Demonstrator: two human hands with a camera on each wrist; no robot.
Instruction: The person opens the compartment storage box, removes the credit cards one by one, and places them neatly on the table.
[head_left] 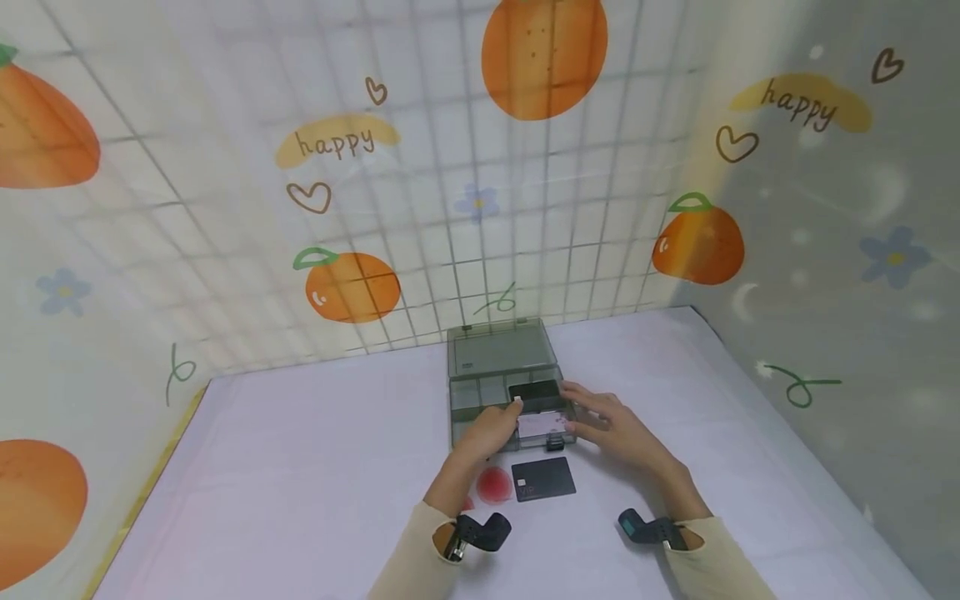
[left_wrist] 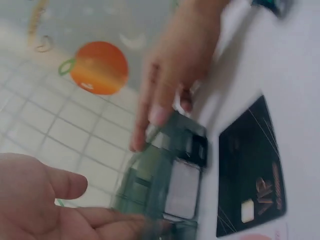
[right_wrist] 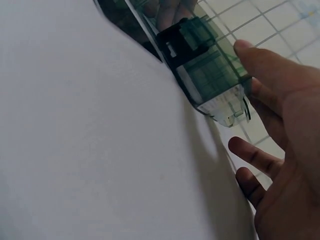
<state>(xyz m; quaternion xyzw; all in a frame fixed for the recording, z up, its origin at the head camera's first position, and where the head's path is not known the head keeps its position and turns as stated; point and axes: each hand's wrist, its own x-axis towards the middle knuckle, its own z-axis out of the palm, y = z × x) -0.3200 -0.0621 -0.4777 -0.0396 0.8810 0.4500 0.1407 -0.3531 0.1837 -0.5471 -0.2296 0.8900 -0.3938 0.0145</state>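
A green translucent divided box (head_left: 466, 396) stands on the table with its lid (head_left: 501, 346) tipped back. In its right half, a black card (head_left: 536, 389) lies in the back part and a pale pink patterned card (head_left: 542, 425) in the front part. My left hand (head_left: 489, 432) reaches over the box beside these cards; in the left wrist view its thumb stands apart from straight fingers, with nothing pinched between them. Against the box's right side, my right hand (head_left: 618, 429) rests its thumb and forefinger, the other fingers loose (right_wrist: 255, 157).
In front of the box lies a black VIP card (head_left: 543, 479), with a red round piece (head_left: 494, 485) to its left. Another red piece (head_left: 468, 503) is partly hidden by the left wrist. A printed curtain (head_left: 420, 217) hangs behind the white table (head_left: 300, 467).
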